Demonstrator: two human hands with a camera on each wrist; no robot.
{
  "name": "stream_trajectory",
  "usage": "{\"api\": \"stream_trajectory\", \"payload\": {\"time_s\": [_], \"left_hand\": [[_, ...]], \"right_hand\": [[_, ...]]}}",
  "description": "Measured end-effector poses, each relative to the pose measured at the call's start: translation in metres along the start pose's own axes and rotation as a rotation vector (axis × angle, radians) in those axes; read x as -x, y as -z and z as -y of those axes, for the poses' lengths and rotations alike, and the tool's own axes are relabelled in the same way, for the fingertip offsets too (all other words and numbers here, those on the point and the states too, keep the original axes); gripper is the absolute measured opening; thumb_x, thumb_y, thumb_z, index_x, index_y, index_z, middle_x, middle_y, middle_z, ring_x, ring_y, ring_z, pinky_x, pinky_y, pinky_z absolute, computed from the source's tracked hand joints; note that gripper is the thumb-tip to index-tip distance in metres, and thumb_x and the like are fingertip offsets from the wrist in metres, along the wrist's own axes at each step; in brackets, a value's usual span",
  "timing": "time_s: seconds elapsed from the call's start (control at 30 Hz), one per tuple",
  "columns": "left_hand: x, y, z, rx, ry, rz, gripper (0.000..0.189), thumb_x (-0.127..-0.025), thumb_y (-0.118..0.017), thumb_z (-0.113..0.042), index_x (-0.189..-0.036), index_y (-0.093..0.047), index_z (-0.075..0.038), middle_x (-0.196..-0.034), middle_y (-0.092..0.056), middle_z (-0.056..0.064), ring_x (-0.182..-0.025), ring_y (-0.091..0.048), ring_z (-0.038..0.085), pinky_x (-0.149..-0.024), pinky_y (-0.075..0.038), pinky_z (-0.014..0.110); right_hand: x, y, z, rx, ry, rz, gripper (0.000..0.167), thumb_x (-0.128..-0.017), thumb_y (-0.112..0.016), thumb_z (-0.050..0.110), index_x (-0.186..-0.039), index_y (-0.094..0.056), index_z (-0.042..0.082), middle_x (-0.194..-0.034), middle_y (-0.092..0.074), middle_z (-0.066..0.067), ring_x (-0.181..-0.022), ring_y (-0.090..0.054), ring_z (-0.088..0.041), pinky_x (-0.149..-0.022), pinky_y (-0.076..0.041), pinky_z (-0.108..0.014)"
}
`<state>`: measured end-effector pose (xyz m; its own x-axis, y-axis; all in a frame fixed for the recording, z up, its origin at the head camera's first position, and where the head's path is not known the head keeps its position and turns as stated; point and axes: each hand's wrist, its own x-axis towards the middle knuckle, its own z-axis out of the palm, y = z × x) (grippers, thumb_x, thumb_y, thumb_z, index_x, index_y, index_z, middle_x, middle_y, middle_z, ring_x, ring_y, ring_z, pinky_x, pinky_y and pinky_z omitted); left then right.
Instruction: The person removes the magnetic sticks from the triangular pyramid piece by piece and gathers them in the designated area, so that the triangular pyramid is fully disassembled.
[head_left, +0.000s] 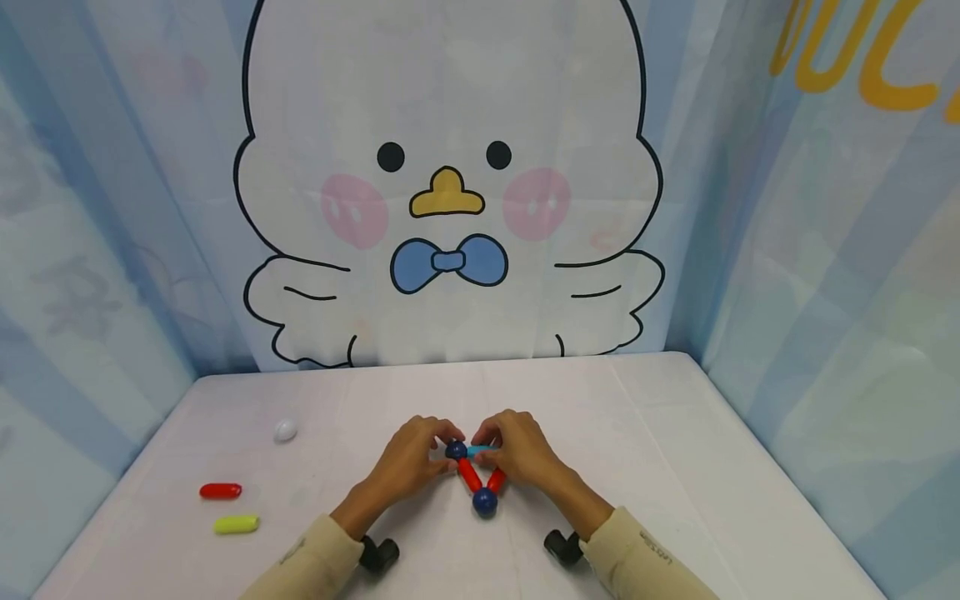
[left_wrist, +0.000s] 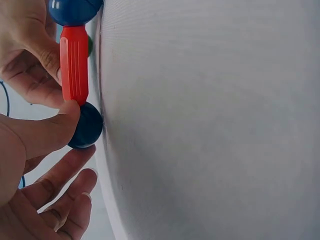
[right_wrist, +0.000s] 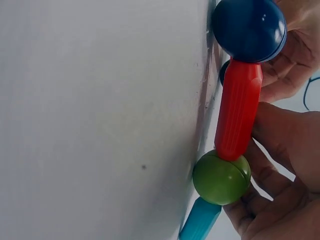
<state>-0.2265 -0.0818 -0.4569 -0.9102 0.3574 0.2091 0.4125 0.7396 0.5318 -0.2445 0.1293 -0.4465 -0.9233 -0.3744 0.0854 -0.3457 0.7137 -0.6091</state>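
Two red rods meet in a V at a near dark blue ball on the table. My left hand pinches a second dark blue ball at the V's left end, thumb beside the rod joint. A light blue rod runs from that ball toward my right hand, whose thumb and fingers grip it. In the right wrist view, a green ball joins the right red rod, with a light blue rod piece on its far side. My right hand covers the green ball in the head view.
On the table's left lie a white ball, a loose red rod and a yellow-green rod. A printed cloth with a cartoon bird hangs behind the table, with side curtains at both edges.
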Motion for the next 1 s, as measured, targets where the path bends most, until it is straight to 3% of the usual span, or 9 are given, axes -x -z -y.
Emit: {"api": "stream_trajectory", "payload": {"time_s": [0.37,0.67,1.0], "left_hand": [[0.000,0.000,-0.001,0.008,0.034,0.031,0.031,-0.085,-0.090,-0.012,-0.112,-0.076,-0.016,-0.100,-0.073,0.000,-0.095,-0.060,0.018,-0.082,-0.050,0.032],[0.000,0.001,-0.002,0.012,0.043,0.042,0.035,-0.083,-0.091,-0.012,-0.114,-0.075,-0.016,-0.102,-0.072,-0.002,-0.096,-0.060,0.018,-0.082,-0.050,0.031],[0.000,0.002,0.000,0.018,0.032,0.045,0.036,-0.081,-0.093,-0.013,-0.111,-0.074,-0.016,-0.102,-0.073,-0.004,-0.096,-0.060,0.017,-0.082,-0.051,0.033]], "right_hand": [[-0.003,-0.002,-0.006,-0.057,-0.058,-0.163,0.010,-0.092,-0.084,0.018,-0.100,-0.079,0.016,-0.090,-0.076,0.004,-0.081,-0.062,-0.011,-0.074,-0.052,-0.026],[-0.002,-0.002,-0.005,-0.057,-0.061,-0.185,0.015,-0.092,-0.084,0.019,-0.105,-0.079,0.015,-0.091,-0.077,0.003,-0.081,-0.065,-0.011,-0.076,-0.056,-0.027],[0.010,-0.001,0.003,-0.048,-0.035,-0.226,0.023,-0.089,-0.088,0.018,-0.109,-0.079,0.012,-0.099,-0.077,-0.002,-0.092,-0.069,-0.018,-0.082,-0.059,-0.033]]}}
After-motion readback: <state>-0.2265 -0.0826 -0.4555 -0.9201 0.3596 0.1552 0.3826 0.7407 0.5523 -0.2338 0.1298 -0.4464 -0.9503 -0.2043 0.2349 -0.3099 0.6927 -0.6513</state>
